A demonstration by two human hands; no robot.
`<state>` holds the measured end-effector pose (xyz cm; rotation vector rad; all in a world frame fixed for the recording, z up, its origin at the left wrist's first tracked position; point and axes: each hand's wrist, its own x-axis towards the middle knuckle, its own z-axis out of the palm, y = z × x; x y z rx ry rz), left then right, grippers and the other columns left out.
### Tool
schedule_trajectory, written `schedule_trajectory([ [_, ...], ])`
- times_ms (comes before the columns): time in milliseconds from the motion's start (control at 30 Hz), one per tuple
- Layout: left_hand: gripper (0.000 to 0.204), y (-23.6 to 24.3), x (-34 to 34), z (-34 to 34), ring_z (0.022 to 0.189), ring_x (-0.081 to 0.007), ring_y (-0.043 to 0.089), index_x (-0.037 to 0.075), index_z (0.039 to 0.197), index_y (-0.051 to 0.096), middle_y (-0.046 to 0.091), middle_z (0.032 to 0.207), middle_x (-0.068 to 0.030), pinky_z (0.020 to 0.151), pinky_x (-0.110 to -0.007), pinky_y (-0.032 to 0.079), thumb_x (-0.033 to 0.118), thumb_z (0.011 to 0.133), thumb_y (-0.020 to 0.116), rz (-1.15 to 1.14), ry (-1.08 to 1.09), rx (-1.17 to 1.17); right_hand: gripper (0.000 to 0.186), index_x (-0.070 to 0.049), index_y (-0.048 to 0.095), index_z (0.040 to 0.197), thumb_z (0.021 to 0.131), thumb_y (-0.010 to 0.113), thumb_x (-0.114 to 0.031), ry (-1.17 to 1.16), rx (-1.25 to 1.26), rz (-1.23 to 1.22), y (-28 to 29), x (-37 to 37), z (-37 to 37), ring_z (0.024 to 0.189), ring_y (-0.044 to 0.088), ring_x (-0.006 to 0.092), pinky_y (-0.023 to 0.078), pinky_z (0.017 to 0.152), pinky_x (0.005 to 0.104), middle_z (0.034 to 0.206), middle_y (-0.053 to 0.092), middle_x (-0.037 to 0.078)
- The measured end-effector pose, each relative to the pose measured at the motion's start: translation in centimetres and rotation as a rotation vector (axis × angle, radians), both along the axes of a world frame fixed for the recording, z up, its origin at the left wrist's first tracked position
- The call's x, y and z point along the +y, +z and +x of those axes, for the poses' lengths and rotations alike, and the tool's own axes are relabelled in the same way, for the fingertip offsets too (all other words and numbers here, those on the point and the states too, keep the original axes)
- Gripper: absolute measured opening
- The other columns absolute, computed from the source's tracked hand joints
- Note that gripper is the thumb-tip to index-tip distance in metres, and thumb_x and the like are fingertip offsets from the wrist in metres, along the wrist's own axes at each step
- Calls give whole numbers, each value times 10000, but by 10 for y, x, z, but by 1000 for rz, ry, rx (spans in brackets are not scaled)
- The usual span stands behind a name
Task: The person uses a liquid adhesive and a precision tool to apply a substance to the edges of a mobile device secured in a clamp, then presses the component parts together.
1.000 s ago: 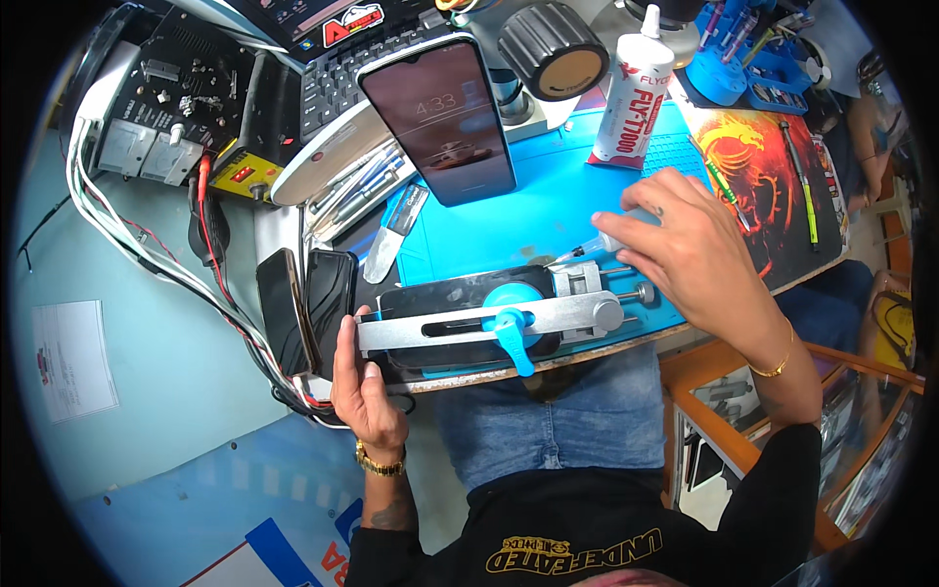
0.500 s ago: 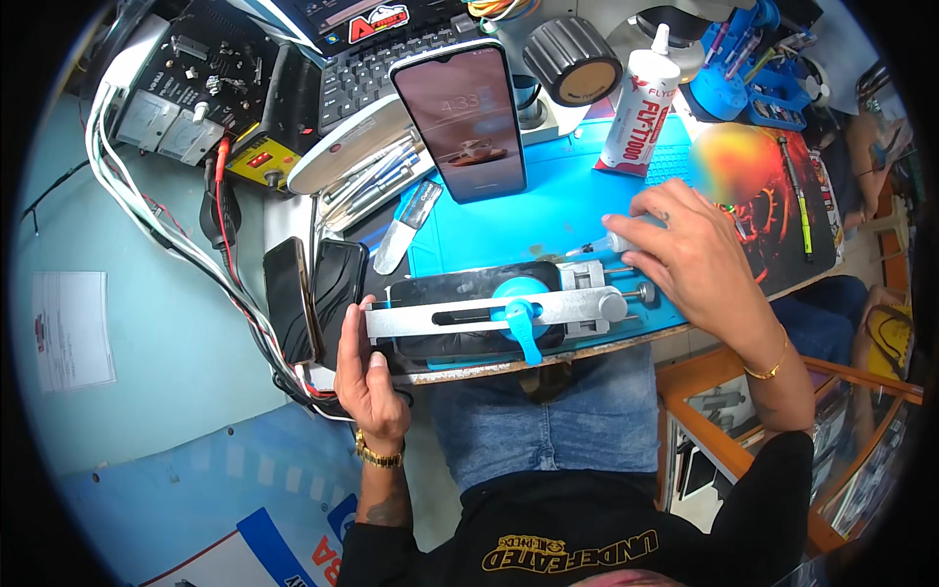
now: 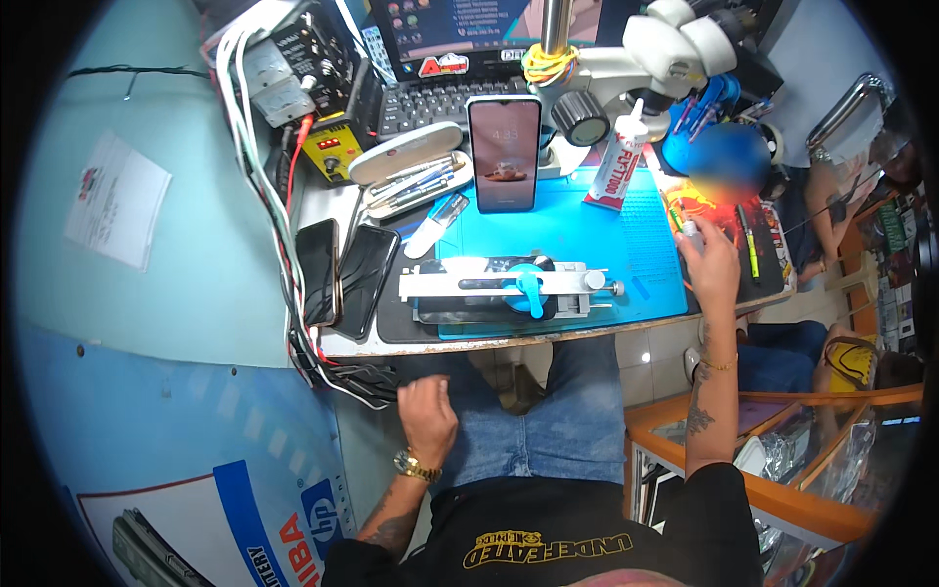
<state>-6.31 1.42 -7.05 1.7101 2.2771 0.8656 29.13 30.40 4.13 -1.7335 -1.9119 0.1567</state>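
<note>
My right hand (image 3: 712, 269) is at the right edge of the blue mat (image 3: 587, 235), its fingers closed on a small whitish container (image 3: 691, 228); its exact kind is hard to make out. My left hand (image 3: 427, 419) hangs off the table's front edge above my thigh, fingers curled in and no object showing. Along the front of the mat lies a silver screw clamp (image 3: 440, 284) with a blue lever (image 3: 529, 286), fixed over a dark phone (image 3: 455, 311). Neither hand touches the clamp. A lit phone (image 3: 504, 157) stands upright behind it.
A white-and-red glue tube (image 3: 616, 166) stands behind the mat, below a microscope (image 3: 675, 49). To the left are a tool case (image 3: 416, 186), two dark phones (image 3: 318, 259), cables (image 3: 264, 205) and a power supply (image 3: 328, 147). A yellow-green pen (image 3: 751, 249) lies far right.
My left hand has left the clamp's end and dropped below the table edge. My right hand has moved away from the clamp to the right with the small container. The view has shifted too.
</note>
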Motion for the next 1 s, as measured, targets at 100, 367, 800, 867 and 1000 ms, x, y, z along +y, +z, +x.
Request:
schedule_trajectory([
  [100, 610, -50, -41, 15, 1376, -458, 441, 50, 1471, 508, 465, 1500, -255, 1101, -514, 404, 384, 978, 645, -387, 23, 194, 528, -46, 682, 1303, 889, 780, -359, 33, -78, 60, 2, 0, -1, 1016, 686, 380, 528, 878, 478, 1117, 722, 181],
  [367, 1083, -10, -107, 27, 1290, -550, 551, 116, 1684, 170, 424, 1509, -407, 1043, -560, 493, 751, 902, 569, -849, 26, -114, 539, -40, 684, 1317, 880, 803, -334, 89, -112, 253, -7, -4, 16, 967, 700, 339, 546, 851, 442, 1108, 709, 159],
  [800, 1409, -17, -38, -4, 1017, -410, 749, -104, 1618, 177, 750, 1057, -304, 884, -462, 581, 977, 765, 474, -958, 50, 62, 386, -219, 728, 1311, 934, 660, -165, 816, -401, -124, 83, 2, -169, 1033, 720, 370, 581, 858, 493, 1059, 761, 178],
  [867, 1389, -20, -38, -3, 1027, -408, 748, -78, 1629, 183, 747, 1074, -309, 902, -465, 578, 977, 771, 461, -942, 69, 64, 421, -254, 717, 1340, 930, 664, -173, 794, -523, -157, 75, 18, -176, 1062, 717, 371, 583, 877, 495, 1076, 762, 177],
  [1000, 1319, -35, -57, -26, 1093, -401, 739, 1, 1665, 155, 721, 1162, -336, 978, -499, 553, 962, 804, 433, -934, -158, 67, 483, -288, 692, 1386, 910, 722, -212, 787, -565, -145, 64, 28, -174, 1131, 708, 368, 565, 985, 490, 1199, 750, 167],
])
